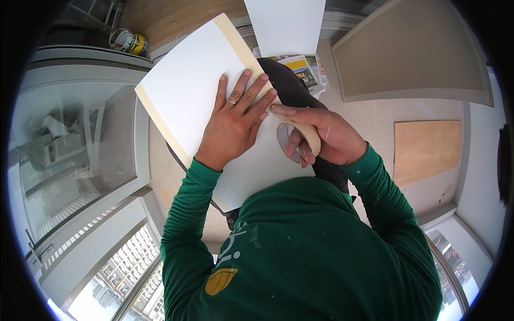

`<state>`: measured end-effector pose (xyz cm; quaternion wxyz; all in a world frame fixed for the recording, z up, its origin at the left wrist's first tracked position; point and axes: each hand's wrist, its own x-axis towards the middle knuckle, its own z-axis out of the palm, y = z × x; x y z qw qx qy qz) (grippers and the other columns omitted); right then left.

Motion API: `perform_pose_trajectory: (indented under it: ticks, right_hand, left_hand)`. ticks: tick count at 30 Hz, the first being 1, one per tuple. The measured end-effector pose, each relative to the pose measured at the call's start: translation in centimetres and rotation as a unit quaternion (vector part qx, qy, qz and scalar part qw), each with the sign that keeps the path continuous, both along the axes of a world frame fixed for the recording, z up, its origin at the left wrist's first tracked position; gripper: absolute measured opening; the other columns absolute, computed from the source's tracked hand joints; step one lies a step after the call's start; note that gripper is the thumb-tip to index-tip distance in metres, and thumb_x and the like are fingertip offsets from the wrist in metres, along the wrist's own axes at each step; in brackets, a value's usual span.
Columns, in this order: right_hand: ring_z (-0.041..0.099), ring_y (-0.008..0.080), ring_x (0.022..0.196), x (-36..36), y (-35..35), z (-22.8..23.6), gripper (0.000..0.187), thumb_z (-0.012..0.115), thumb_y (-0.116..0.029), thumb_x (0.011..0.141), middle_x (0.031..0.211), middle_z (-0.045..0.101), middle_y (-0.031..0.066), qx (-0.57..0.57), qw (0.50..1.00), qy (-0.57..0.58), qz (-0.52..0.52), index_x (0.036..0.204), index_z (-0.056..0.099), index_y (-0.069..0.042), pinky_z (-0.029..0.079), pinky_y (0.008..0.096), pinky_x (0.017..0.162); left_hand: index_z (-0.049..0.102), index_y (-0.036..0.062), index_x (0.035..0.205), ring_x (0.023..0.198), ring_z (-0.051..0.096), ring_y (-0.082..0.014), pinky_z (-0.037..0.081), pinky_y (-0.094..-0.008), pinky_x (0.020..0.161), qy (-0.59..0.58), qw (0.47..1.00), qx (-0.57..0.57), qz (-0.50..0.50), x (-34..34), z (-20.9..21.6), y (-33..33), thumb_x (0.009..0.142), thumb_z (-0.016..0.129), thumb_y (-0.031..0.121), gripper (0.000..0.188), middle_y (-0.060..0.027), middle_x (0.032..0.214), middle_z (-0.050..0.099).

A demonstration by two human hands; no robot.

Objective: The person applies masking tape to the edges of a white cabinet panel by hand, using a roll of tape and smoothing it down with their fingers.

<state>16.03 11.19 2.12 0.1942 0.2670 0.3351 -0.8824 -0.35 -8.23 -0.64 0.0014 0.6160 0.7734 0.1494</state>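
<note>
Looking straight down over a green shirt (316, 235) to a large white board (184, 75), laid at a slant across dark trousers (284, 79) at the lap. Bordered along its left side by a cream tape strip (160, 124), and along its upper right side by a second tape strip (231, 36).

Steadied by the left hand (233, 120), flat on the white face with fingers spread, reaching with some fingertips onto the second strip, and wearing a ring (232, 101).

Just beside, at the board's right edge, gripping with the right hand (334, 134) a tape roll (312, 140), with lower fingers curled through its hole. Stretching the topmost digit toward the left fingertips; impossible to tell whether pinching or only pressing there.

Beyond the board, at the top, set near a white panel (286, 27) and some printed sheets (302, 67). Farther right, near a big brownish panel (407, 53) and a thin wooden sheet (427, 150) on the floor. At upper left, near a paint bucket (130, 43); at far left, beside a glass door (75, 139).
</note>
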Motion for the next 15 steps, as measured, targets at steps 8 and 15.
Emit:
perform_pose_trajectory:
  ticks: [8,15]
  right_hand:
    - [0.063,0.0182,0.052,-0.2,-0.3,0.3,0.050,0.049,-0.039,0.113,0.085,0.075,0.0205,0.014,1.000,-0.005,0.012,0.159,0.058,-0.020,0.058,0.0347,0.061]
    - [0.062,0.0188,0.053,-0.5,-0.5,1.4,0.051,0.048,-0.038,0.114,0.089,0.074,0.0239,0.052,0.998,-0.016,0.029,0.160,0.056,-0.018,0.058,0.0360,0.061]
  left_hand:
    - [0.059,0.0199,0.158,0.163,0.033,-0.0352,0.012,-0.0616,0.134,0.035,0.999,-0.019,0.006,-1.3,0.3,-0.1,0.107,0.060,0.020,0.050,-0.0059,0.172,0.046]
    - [0.045,0.0161,0.167,0.162,0.033,-0.0389,0.017,-0.0614,0.132,0.107,0.989,0.027,0.098,-6.9,-0.3,2.4,0.114,0.047,0.029,0.054,-0.0070,0.174,0.042]
